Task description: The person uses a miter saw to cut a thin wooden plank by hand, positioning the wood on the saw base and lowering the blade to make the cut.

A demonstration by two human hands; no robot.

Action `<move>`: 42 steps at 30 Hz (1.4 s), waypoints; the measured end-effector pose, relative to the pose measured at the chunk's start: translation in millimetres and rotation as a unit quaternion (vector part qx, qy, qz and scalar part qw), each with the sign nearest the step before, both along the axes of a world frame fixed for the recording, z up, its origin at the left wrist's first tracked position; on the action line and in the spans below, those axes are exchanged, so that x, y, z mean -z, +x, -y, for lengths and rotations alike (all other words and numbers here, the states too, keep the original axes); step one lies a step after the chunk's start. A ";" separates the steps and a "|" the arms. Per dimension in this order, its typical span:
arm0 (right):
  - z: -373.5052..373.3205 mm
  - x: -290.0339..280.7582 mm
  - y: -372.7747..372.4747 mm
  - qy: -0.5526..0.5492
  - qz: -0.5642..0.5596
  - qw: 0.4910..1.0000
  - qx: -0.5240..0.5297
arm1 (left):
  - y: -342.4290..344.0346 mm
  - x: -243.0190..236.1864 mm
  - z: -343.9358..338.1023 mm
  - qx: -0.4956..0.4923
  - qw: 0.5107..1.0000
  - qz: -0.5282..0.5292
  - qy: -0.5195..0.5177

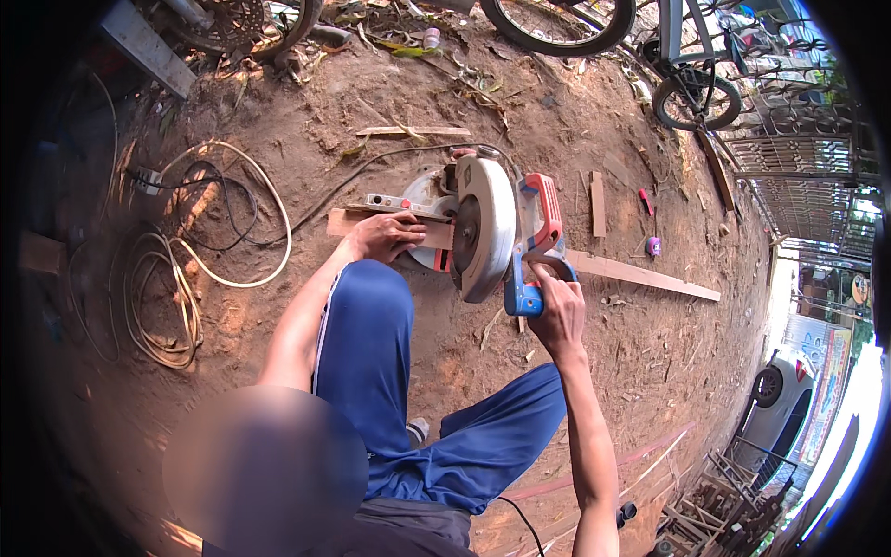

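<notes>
Head view: the miter saw (486,218) stands on bare dirt (575,121), with a wooden board (345,222) at its base; the right hand (560,316) wraps its blue handle (528,301); the left hand (382,237) rests bent-fingered on the board, though whether it pinches I cannot tell. Coiled beige cable (181,358) lies farther left.

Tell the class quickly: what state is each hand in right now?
Left hand: resting on the wooden board; whether gripping cannot be told.
Right hand: closed, holding the blue saw handle.

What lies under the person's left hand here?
A wooden board, showing on either side of the left hand; the stretch directly beneath the hand is covered.
</notes>
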State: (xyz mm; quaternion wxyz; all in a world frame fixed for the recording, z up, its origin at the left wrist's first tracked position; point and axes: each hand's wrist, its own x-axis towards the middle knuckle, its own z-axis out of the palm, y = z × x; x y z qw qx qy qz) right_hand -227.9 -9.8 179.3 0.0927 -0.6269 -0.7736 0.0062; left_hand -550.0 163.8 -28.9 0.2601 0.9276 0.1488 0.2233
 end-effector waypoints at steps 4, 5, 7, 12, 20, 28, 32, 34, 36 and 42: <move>2.2 9.0 -6.2 0.012 -0.006 1.000 0.013 | -2.8 2.1 -2.2 -0.001 1.000 -0.006 0.017; 0.8 10.0 -9.7 0.023 -0.008 1.000 0.008 | -5.3 3.5 -2.3 -0.001 1.000 -0.009 0.018; 2.1 15.6 -15.9 0.035 -0.012 0.999 0.001 | -14.5 5.3 -1.9 -0.002 1.000 -0.008 0.025; 18.6 39.1 -11.3 0.038 0.004 0.999 0.015 | -4.2 1.8 -2.9 0.000 1.000 -0.002 0.017; 23.2 54.4 -15.3 0.040 -0.003 0.999 0.021 | -9.0 14.8 -6.8 0.002 0.999 0.004 0.035; 23.7 55.2 -8.1 0.073 -0.007 0.997 0.025 | 2.8 6.2 -4.1 -0.022 0.999 0.006 0.028; 24.2 55.3 -6.5 0.049 -0.001 0.999 0.020 | 1.8 7.2 -3.8 -0.023 0.999 0.004 0.033; 26.2 54.6 -6.8 0.047 0.001 0.999 0.020 | 3.6 9.9 -3.6 -0.018 0.999 0.008 0.047; 23.6 51.8 -5.8 0.042 0.009 0.999 0.018 | 3.5 12.7 -5.1 -0.016 0.999 0.012 0.043; 10.7 17.0 -9.2 0.016 -0.012 0.999 0.048 | -2.3 10.3 1.3 -0.018 0.997 -0.037 0.067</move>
